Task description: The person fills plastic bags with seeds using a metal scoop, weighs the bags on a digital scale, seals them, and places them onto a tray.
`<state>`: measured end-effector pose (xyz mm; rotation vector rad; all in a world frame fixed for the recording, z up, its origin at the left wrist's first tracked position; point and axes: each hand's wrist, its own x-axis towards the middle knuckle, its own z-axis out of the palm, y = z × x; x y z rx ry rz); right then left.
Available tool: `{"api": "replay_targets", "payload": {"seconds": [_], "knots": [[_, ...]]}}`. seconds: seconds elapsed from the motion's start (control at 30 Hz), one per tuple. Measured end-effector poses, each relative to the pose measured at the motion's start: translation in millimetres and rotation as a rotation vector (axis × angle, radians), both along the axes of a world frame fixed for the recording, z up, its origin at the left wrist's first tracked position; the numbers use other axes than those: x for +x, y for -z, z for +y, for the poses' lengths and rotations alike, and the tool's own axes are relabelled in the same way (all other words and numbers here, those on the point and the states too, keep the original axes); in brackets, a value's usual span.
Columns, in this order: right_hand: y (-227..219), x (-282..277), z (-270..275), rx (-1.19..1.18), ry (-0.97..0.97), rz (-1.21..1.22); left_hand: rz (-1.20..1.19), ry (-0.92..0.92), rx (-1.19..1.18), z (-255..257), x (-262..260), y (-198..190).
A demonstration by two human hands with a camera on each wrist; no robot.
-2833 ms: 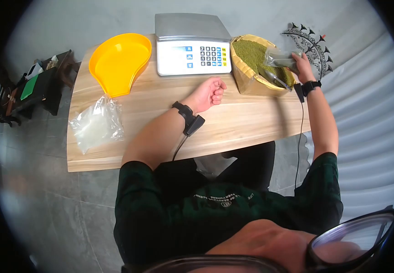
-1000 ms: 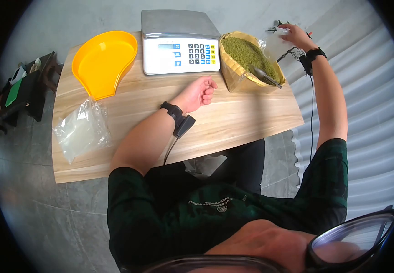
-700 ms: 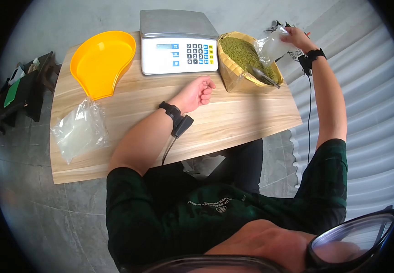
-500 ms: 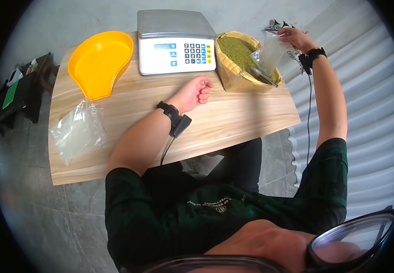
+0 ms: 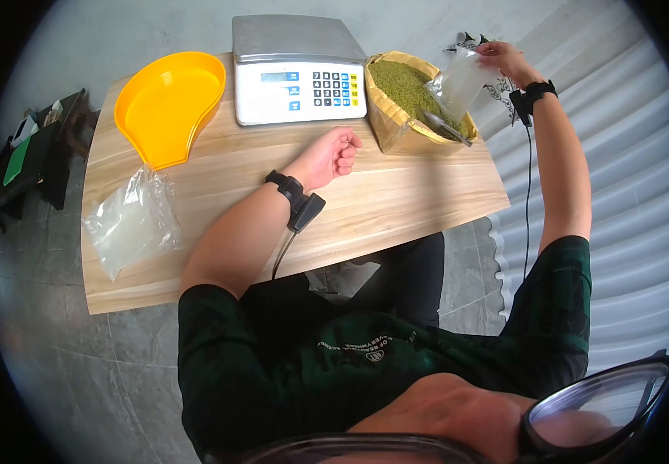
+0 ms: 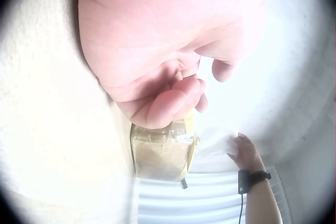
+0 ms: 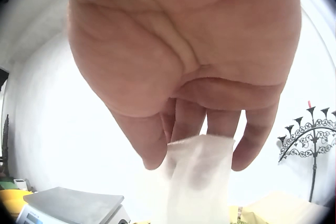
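Note:
Up at the right in the head view, my right hand (image 5: 507,63) pinches the top of a clear plastic bag (image 5: 460,85). The bag hangs slanting and overlaps the right side of an open brown paper sack (image 5: 402,138). Small green beans (image 5: 400,83) fill the sack, and a metal scoop (image 5: 444,126) lies on them at the near corner. In the right wrist view, thumb and fingers meet at the edge of the whitish bag (image 7: 199,182). My left hand (image 5: 330,160) rests on the table, fingers loosely curled, holding nothing, in front of the scale.
A white digital scale (image 5: 301,93) with a steel platform stands at the table's back, left of the sack. Further left lie a yellow pan (image 5: 170,108) and another plastic bag (image 5: 135,220). A black candelabra (image 7: 315,134) stands beyond, and a white curtain (image 5: 620,271) hangs at the right.
My right hand has risen from the sack's right edge with the plastic bag, which has swung into view over the beans. The head view has shifted slightly; my left hand stays put.

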<state>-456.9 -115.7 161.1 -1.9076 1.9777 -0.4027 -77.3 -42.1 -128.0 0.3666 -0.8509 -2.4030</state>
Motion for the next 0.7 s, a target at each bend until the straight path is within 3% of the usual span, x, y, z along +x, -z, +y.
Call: {"api": "replay_targets", "payload": {"seconds": [0.07,0.1,0.17,0.27,0.37,0.4,0.7], "knots": [[0.8,-6.7,-9.8,-0.216,-0.024,-0.023,-0.005,0.004,-0.001,0.9,0.9,-0.6],[4.6,-12.7,-9.5,-0.213,-0.021,-0.023,-0.009,-0.002,0.002,1.5,0.9,-1.1],[6.5,4.0,4.5,-0.238,-0.071,0.468,-0.013,-0.009,0.001,0.6,0.2,-1.1],[2.2,6.8,3.3,-0.376,-0.034,0.262,0.009,0.005,-0.008,-0.3,0.2,0.9],[17.9,6.3,5.7,-0.458,-0.041,0.394,-0.012,-0.002,-0.008,0.6,1.4,-0.5],[23.1,5.5,7.6,-0.379,-0.078,0.461,-0.018,-0.004,-0.004,1.3,1.4,-1.4],[33.0,17.3,20.2,-0.564,-0.057,0.286,-0.017,0.004,-0.004,1.8,1.1,-1.3]]}}
